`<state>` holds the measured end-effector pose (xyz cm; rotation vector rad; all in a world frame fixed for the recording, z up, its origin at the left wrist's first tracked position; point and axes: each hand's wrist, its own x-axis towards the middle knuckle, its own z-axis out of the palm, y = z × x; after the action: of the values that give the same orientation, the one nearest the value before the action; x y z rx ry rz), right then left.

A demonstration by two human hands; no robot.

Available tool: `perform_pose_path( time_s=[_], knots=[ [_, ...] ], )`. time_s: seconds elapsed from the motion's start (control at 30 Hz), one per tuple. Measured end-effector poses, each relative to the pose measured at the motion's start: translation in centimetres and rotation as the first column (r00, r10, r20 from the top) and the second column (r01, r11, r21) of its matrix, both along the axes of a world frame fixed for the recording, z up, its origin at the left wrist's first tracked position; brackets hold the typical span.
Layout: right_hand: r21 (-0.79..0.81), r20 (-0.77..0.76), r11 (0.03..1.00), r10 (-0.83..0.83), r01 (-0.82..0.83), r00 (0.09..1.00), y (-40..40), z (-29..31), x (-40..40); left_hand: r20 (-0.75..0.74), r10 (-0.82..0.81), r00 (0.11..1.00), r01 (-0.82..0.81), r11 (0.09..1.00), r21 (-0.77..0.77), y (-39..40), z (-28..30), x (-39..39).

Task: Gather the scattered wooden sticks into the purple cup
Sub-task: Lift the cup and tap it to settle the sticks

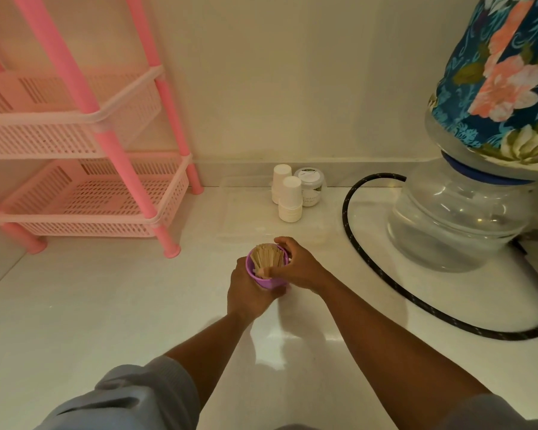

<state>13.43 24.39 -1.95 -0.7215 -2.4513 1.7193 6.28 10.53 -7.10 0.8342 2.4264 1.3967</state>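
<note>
Purple cup: we see the purple cup (267,272) at the middle of the white counter (106,305), tilted so its mouth faces us.
Sticks: the wooden sticks (267,259) are bundled inside the cup, their long axis running from about 6 o'clock up toward 12, tips fanned past the rim.
Left hand: our left hand (246,291) wraps the cup wall from 7 o'clock, fingers curled round it.
Right hand: our right hand (295,268) comes in from 4 o'clock, fingers bent over the rim and against the bundle; we cannot tell whether it pinches sticks or only presses them.
Loose sticks: we see none on the counter, so we judge the gathering nearly done.
Next move: it likely turns on pushing the bundle down along its own axis while the left hand steadies the cup.
</note>
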Motion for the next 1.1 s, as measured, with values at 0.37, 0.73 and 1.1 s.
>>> perform_pose_path(
  time_s=[0.37, 0.73, 1.1],
  knots=[
    [0.354, 0.003, 0.933, 0.062, -0.059, 0.998, -1.9, -0.6, -1.8, -0.016, 0.171, 0.985, -0.172, 0.981, -0.091, 0.2, -0.6, 2.0],
    [0.555, 0.062, 0.821, 0.118, -0.132, 0.991, -1.9, -1.3, -1.6, -0.023, 0.212, 0.977, -0.213, 0.972, -0.1, 0.3, -0.8, 2.2],
    [0.583, 0.061, 0.803, 0.113, -0.127, 0.992, -2.4, -1.1, -3.2, -0.035, 0.204, 0.978, -0.206, 0.974, -0.096, 0.2, -1.2, 2.1]
  ],
)
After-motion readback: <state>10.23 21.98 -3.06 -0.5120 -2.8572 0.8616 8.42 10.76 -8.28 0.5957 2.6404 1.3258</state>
